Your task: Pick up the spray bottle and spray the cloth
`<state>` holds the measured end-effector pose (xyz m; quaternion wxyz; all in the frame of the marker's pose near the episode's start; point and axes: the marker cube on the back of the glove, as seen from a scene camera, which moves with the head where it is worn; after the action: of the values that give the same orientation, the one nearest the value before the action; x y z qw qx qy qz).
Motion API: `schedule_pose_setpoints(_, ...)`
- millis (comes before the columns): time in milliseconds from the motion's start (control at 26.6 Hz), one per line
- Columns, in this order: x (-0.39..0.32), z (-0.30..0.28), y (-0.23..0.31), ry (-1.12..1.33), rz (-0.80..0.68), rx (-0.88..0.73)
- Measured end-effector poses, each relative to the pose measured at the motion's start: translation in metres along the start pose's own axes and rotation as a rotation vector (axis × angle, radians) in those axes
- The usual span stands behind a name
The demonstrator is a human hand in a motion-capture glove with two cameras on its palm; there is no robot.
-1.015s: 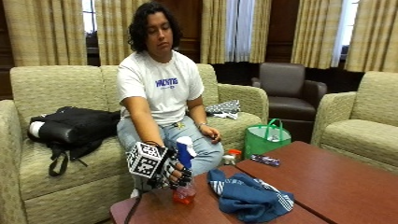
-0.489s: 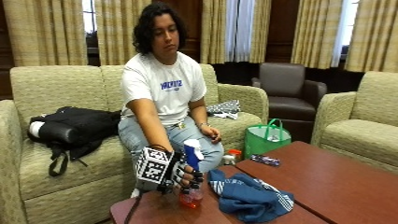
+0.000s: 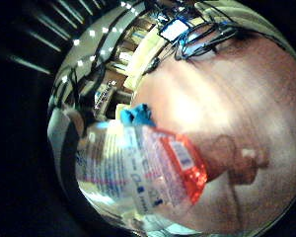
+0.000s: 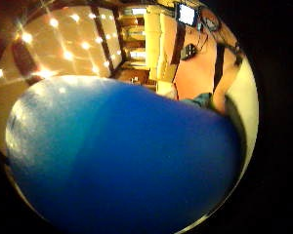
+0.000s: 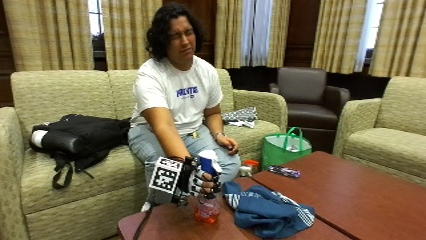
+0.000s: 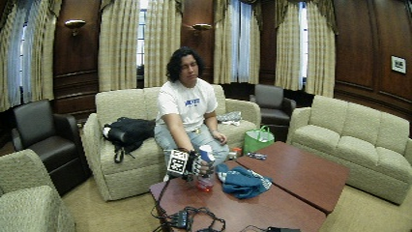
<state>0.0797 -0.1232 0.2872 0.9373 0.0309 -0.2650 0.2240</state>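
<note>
One hand [image 5: 203,181] | fingers curled round spray bottle [image 5: 208,200] | beside cloth [image 5: 269,212]

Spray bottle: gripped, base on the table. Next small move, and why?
Probably lift it slightly and turn the nozzle toward the cloth. The gloved right hand grips the spray bottle by its blue-and-white head, and the red-tinted base looks to be resting on the table. The blue cloth lies crumpled beside it, not yet sprayed as far as I can see.
</note>
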Motion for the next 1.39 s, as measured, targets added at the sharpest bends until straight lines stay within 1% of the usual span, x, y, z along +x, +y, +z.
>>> schedule_pose_setpoints(150,-0.003,-0.004,0.001,0.034,-0.022,0.054)
schedule_pose_setpoints(301,-0.018,-0.012,0.005,0.018,-0.031,0.065)
schedule_pose_setpoints(414,-0.034,-0.023,0.017,0.029,-0.062,0.025)
schedule_pose_setpoints(489,-0.047,-0.032,0.026,0.082,-0.081,-0.044)
schedule_pose_setpoints(602,-0.068,-0.044,0.030,0.238,-0.116,-0.161)
schedule_pose_setpoints(715,-0.092,-0.055,0.021,0.452,-0.183,-0.205)
schedule_pose_setpoints(865,-0.125,-0.076,0.018,0.709,-0.212,-0.405)
schedule_pose_setpoints(978,-0.151,-0.080,0.003,0.829,-0.218,-0.450)
schedule_pose_setpoints(1166,-0.176,-0.061,-0.016,1.021,-0.247,-0.516)
schedule_pose_setpoints(1391,-0.182,-0.010,-0.033,1.251,-0.276,-0.619)
